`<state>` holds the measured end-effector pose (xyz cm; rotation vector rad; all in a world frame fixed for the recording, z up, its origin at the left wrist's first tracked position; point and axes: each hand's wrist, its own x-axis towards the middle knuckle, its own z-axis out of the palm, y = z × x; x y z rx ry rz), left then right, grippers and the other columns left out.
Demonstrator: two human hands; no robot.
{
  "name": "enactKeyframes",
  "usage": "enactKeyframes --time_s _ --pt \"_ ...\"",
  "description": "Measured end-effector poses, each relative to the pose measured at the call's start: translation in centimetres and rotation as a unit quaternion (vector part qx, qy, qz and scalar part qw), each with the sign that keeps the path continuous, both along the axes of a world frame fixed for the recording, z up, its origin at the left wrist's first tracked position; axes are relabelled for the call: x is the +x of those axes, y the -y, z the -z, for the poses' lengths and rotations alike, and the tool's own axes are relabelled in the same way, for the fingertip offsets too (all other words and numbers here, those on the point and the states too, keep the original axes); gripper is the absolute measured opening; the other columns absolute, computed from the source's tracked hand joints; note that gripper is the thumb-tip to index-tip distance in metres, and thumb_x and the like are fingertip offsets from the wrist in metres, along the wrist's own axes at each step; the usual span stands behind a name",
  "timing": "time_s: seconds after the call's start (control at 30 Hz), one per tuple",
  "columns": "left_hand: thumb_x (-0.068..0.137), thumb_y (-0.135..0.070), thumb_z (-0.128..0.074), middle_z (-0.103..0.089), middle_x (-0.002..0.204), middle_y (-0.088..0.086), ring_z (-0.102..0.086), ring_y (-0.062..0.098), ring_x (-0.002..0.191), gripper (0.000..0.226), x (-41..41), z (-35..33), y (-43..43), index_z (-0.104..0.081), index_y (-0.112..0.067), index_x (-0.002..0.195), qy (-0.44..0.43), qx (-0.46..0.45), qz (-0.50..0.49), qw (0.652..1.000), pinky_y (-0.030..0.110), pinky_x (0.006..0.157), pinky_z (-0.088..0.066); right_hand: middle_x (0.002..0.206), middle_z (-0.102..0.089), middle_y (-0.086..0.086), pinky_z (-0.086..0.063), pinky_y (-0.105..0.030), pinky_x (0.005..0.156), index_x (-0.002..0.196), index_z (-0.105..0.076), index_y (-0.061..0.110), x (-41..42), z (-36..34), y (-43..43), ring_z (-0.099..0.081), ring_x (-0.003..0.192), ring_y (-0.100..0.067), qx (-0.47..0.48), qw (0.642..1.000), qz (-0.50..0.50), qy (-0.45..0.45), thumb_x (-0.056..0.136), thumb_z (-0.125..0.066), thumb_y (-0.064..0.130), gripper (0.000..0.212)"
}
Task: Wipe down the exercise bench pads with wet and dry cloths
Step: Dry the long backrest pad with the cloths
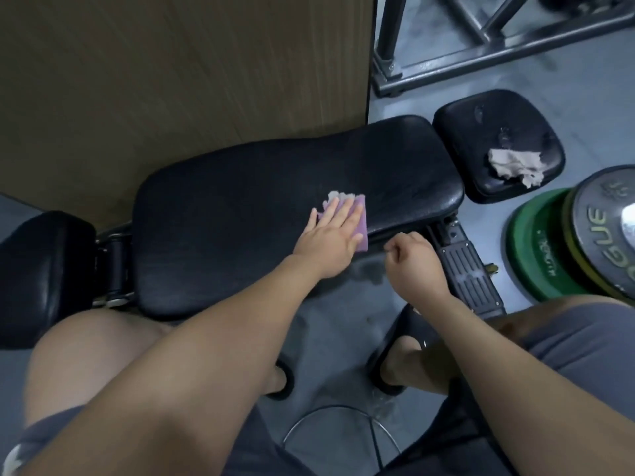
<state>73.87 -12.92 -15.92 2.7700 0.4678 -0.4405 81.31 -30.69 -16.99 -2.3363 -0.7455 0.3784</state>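
A long black bench pad point(240, 207) lies across the middle of the view. My left hand point(331, 235) presses a purple cloth point(464, 218) flat on the pad near its front right edge, fingers straight. My right hand point(414, 259) hovers just off the pad's front edge, curled into a fist with nothing in it. A crumpled beige cloth point(515, 164) lies on the smaller black seat pad point(481, 121) to the right. Another black pad point(41, 276) sits at the far left.
A wooden panel point(171, 80) stands behind the bench. A grey steel rack frame point(481, 53) is at the back right. Green and grey weight plates point(567, 242) are stacked on the floor at right. My knees and sandalled feet are below the bench.
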Motion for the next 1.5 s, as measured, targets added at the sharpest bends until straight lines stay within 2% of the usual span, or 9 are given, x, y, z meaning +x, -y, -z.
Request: enactKeyframes --time_s 0.13,0.23,0.47,0.9,0.97,1.07,1.33,1.43,1.5 --pt "0.108 -0.02 -0.038 -0.038 0.162 0.002 -0.023 0.015 0.154 0.047 -2.5 -1.8 -2.1 -0.042 -0.012 0.154 0.17 -0.118 -0.094 0.974 0.033 0.127 -0.012 0.096 -0.061 -0.009 -0.048 -0.038 0.083 0.092 -0.067 0.007 -0.6 -1.6 -3.1 -0.056 0.095 -0.03 0.035 0.998 -0.035 0.037 0.088 -0.054 0.002 0.015" --pt "0.098 -0.019 -0.042 -0.067 0.126 0.011 -0.053 0.029 0.13 0.04 -4.8 -1.3 -3.7 -0.069 -0.005 0.125 0.301 -0.036 -0.201 0.931 0.037 0.112 -0.04 0.101 -0.063 -0.009 -0.047 -0.036 0.086 0.096 -0.07 0.006 -0.9 -1.9 -5.8 -0.055 0.1 -0.029 0.039 0.996 -0.056 0.061 0.089 -0.053 0.001 0.019" --pt "0.102 -0.032 -0.046 -0.04 0.158 0.012 -0.03 0.031 0.15 0.052 -8.6 2.7 -6.7 -0.045 -0.01 0.149 0.181 0.099 -0.215 0.955 0.052 0.124 -0.02 0.11 -0.057 -0.014 -0.048 -0.039 0.075 0.113 -0.064 0.008 0.1 -0.3 -12.8 -0.055 0.095 -0.033 0.022 0.981 -0.102 0.165 0.089 -0.049 0.007 0.028" --pt "0.1 -0.041 -0.038 -0.037 0.161 0.007 -0.025 0.025 0.153 0.059 -8.5 3.6 -7.1 -0.042 -0.017 0.153 0.173 0.126 -0.234 0.948 0.051 0.125 -0.017 0.085 -0.062 -0.016 -0.041 -0.042 0.066 0.102 -0.059 0.005 5.1 1.1 -20.0 -0.056 0.077 -0.039 -0.018 0.966 -0.094 0.24 0.088 -0.05 0.007 0.017" --pt "0.099 -0.04 -0.039 -0.039 0.16 0.007 -0.027 0.026 0.152 0.058 -8.5 3.5 -7.0 -0.044 -0.016 0.152 0.183 0.124 -0.232 0.947 0.051 0.125 -0.018 0.077 -0.056 -0.015 -0.041 -0.045 0.067 0.09 -0.055 0.005 3.9 1.1 -18.9 -0.051 0.073 -0.037 -0.018 0.962 -0.082 0.259 0.089 -0.05 0.012 0.008" --pt "0.099 -0.039 -0.04 -0.041 0.159 0.008 -0.029 0.027 0.151 0.058 -8.6 3.3 -7.0 -0.047 -0.015 0.151 0.191 0.121 -0.233 0.946 0.051 0.125 -0.018 0.078 -0.051 -0.011 -0.042 -0.047 0.072 0.081 -0.048 0.009 1.1 1.3 -16.0 -0.046 0.077 -0.033 -0.026 0.964 -0.094 0.248 0.091 -0.053 0.023 0.018" --pt "0.097 -0.037 -0.043 -0.042 0.158 0.009 -0.029 0.028 0.151 0.057 -8.6 3.4 -7.2 -0.047 -0.015 0.15 0.2 0.126 -0.235 0.943 0.05 0.125 -0.017 0.095 -0.051 -0.001 -0.041 -0.042 0.083 0.096 -0.054 0.015 0.2 1.1 -15.2 -0.046 0.09 -0.025 -0.074 0.965 -0.142 0.207 0.09 -0.053 0.052 0.037" --pt "0.097 -0.037 -0.044 -0.042 0.158 0.009 -0.03 0.028 0.151 0.057 -8.6 3.3 -7.1 -0.048 -0.015 0.149 0.202 0.122 -0.236 0.943 0.051 0.125 -0.018 0.104 -0.054 0.0 -0.043 -0.044 0.091 0.11 -0.057 0.014 0.3 -0.1 -14.3 -0.048 0.098 -0.022 -0.003 0.979 -0.142 0.145 0.098 -0.049 0.037 0.028" --pt "0.097 -0.037 -0.043 -0.042 0.158 0.009 -0.03 0.028 0.15 0.057 -8.6 3.3 -7.2 -0.048 -0.015 0.149 0.204 0.119 -0.236 0.943 0.051 0.125 -0.018 0.108 -0.056 -0.003 -0.044 -0.044 0.094 0.108 -0.059 0.01 -0.3 -0.5 -12.8 -0.05 0.1 -0.023 0.03 0.975 -0.137 0.171 0.101 -0.05 0.019 0.014"
